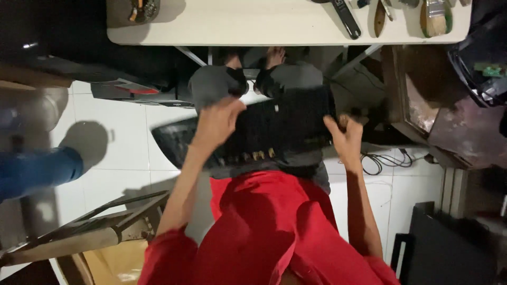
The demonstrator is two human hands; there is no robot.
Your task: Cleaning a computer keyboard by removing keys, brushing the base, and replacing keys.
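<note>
Left hand [217, 122]: fingers curled over the left edge of the black device, gripping it.
Right hand [346, 138]: clasping its right edge.
Black device [282, 129]: flat on the person's lap, below the white table [253, 26].

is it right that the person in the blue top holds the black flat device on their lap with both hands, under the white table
Not quite: the top is red, not blue, as the head view shows. The rest holds: the left hand and the right hand grip the black flat device on the lap, below the white table.
</note>
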